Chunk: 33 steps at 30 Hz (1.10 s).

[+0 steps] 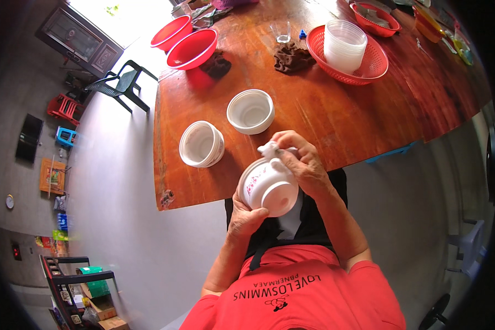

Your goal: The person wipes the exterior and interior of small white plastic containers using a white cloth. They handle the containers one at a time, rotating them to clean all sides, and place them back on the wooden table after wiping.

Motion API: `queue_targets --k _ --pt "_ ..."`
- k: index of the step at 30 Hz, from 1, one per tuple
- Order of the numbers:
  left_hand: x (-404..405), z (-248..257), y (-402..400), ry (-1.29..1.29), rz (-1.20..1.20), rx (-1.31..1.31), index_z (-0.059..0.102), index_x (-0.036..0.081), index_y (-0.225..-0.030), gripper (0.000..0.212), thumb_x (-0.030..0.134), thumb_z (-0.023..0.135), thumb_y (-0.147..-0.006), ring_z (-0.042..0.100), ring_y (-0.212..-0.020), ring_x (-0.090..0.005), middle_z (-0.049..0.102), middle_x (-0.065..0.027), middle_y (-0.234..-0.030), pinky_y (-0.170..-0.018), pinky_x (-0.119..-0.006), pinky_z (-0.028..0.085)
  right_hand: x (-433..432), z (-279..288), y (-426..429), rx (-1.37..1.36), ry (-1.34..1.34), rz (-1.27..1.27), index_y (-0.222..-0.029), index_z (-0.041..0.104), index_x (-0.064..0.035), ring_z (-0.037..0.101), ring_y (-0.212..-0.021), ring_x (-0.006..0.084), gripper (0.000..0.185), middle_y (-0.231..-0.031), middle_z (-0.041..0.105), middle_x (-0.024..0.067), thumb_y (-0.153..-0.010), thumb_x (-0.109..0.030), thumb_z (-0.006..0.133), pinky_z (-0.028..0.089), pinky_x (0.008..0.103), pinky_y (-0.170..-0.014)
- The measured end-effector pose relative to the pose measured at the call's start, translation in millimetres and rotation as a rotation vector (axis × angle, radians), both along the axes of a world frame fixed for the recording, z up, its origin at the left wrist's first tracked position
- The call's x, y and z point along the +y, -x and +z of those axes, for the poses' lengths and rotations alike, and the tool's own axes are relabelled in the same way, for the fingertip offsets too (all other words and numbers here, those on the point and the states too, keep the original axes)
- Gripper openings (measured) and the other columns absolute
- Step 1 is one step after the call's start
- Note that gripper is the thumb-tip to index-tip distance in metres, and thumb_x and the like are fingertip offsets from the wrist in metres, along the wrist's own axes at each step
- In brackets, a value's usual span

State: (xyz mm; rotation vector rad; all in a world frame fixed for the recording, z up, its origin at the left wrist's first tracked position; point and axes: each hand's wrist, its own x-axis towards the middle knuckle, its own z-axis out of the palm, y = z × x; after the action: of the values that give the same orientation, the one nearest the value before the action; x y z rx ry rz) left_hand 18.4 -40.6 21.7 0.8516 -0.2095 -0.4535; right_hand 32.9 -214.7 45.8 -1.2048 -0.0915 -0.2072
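Note:
A white bowl with a pink floral pattern (268, 187) is tilted with its base towards me, over the near table edge. My left hand (246, 214) grips its lower left side. My right hand (299, 161) pinches a crumpled white cloth or tissue (268, 149) against the bowl's far rim. Beyond the bowl, a white bowl or small stack (251, 112) stands upright on the wooden table (313, 111). A stack of white bowls (201, 144), some with a pattern, stands to the left.
Two red basins (192, 49) stand at the far left. A brown cloth (293, 57) and a drinking glass (282, 33) are near a red basket (375, 62) holding stacked clear plastic tubs (345, 45). A dark green plastic chair (123, 84) stands beyond the table's left edge.

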Motion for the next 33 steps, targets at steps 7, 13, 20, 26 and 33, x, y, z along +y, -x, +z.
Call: queue_targets --k 7,13,20,26,33 --pt "5.3 3.3 -4.0 -0.338 -0.03 0.059 0.054 0.004 -0.117 0.064 0.007 0.084 -0.061 0.059 -0.1 -0.0136 0.061 -0.0025 -0.108 -0.087 -0.033 0.051 30.6 39.1 5.4 -0.486 0.949 -0.183 -0.086 0.058 -0.0077 0.05 -0.101 0.029 0.007 -0.099 0.058 0.0085 -0.08 -0.011 0.062 0.039 0.0385 -0.088" --pt "-5.5 15.5 -7.9 -0.058 0.044 0.011 0.043 0.0 -0.132 0.082 0.008 0.084 -0.061 0.056 -0.111 -0.0191 0.057 -0.0093 -0.12 -0.096 -0.034 0.047 11.2 13.6 2.8 0.088 0.097 -0.122 -0.106 0.059 -0.0057 0.053 -0.095 0.026 0.024 -0.097 0.055 0.0117 -0.084 0.003 0.056 0.044 0.0374 -0.086" --pt "-9.2 10.8 -7.5 -0.069 0.08 0.046 0.043 0.0 -0.131 0.071 0.007 0.077 -0.069 0.057 -0.111 -0.0236 0.056 -0.0117 -0.122 -0.096 -0.037 0.048 35.1 2.5 31.6 -0.461 0.827 -0.546 -0.104 0.064 -0.0027 0.05 -0.094 0.0275 0.025 -0.103 0.053 0.0121 -0.079 0.002 0.061 0.044 0.0359 -0.08" --pt "-4.8 1.8 -2.1 0.043 0.066 0.091 0.036 0.002 -0.137 0.051 0.033 0.046 -0.097 0.047 -0.123 -0.0274 0.047 -0.0149 -0.133 -0.101 -0.041 0.041 36.5 13.8 29.4 -0.538 0.863 -0.463 -0.102 0.063 -0.0033 0.051 -0.091 0.0298 0.026 -0.099 0.056 0.0122 -0.077 0.001 0.061 0.044 0.0375 -0.08" --pt "-13.4 7.5 -10.7 0.208 0.087 0.227 0.038 0.004 -0.137 0.054 0.043 0.031 -0.1 0.047 -0.121 -0.0228 0.048 -0.0112 -0.132 -0.104 -0.038 0.037 50.4 6.6 20.2 -0.559 1.049 -0.522 -0.103 0.065 -0.002 0.052 -0.095 0.0263 0.031 -0.108 0.059 0.0074 -0.072 -0.007 0.067 0.043 0.0365 -0.082"
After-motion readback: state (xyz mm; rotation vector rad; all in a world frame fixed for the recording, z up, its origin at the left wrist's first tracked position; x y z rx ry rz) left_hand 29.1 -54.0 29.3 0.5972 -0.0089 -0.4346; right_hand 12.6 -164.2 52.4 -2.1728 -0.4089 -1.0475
